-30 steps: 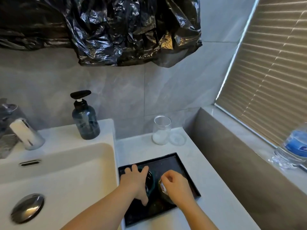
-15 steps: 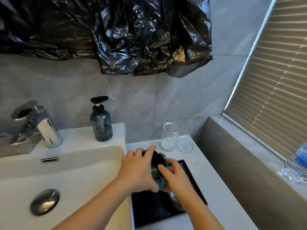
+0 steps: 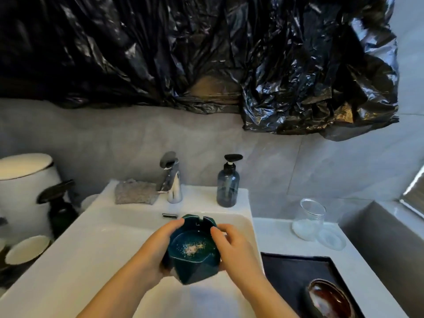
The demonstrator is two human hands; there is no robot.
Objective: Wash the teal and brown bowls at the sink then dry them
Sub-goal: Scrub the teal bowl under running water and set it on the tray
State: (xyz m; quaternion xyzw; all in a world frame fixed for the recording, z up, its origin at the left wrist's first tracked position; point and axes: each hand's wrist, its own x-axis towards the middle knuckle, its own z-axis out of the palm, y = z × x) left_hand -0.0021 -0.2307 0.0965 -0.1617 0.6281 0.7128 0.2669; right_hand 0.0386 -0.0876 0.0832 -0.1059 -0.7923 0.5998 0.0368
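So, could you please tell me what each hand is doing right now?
Left hand: grips the teal bowl by its left side, over the sink.
Right hand: grips the teal bowl's right rim.

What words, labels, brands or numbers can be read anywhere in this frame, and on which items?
None can be read.
The soap dispenser shows no label.
The teal bowl and the glass jar carry no print.
The dark bottle at the far left is too blurred to tell.
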